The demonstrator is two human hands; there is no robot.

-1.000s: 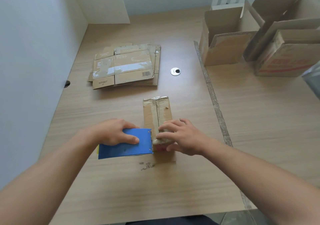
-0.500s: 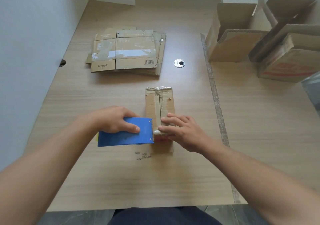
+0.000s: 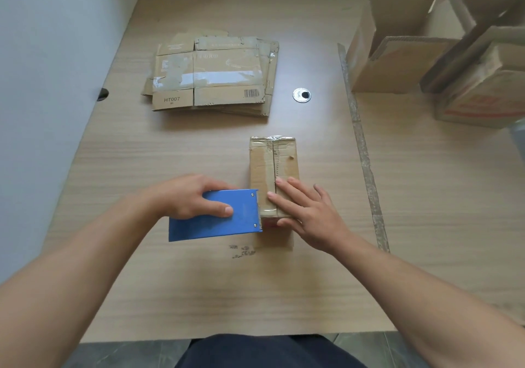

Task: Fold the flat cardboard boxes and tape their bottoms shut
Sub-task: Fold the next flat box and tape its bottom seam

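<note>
Blue tape dispenser [image 3: 224,221] in your left hand [image 3: 186,197]: thumb laid across its side plate, fingers wrapped over the top, a firm grip. Its nose sits right up against the near left edge of the small folded box [image 3: 279,160], which stands in the middle of the wooden table [image 3: 170,282] with its taped seam facing up and running from six to twelve o'clock.

Your right hand [image 3: 308,214] lies flat on the near end of that box, fingers straight and spread across the seam, thumb down along the near edge. It holds nothing, just presses.

From the box, the stack of flat cardboard boxes [image 3: 210,75] lies at eleven o'clock, well apart, with "HT007" printed on the top sheet. A round metal grommet [image 3: 301,95] sits at about one o'clock. Out at two o'clock, several open assembled boxes [image 3: 397,55] crowd together beyond a worn tape strip [image 3: 360,140] that runs across the tabletop.
</note>
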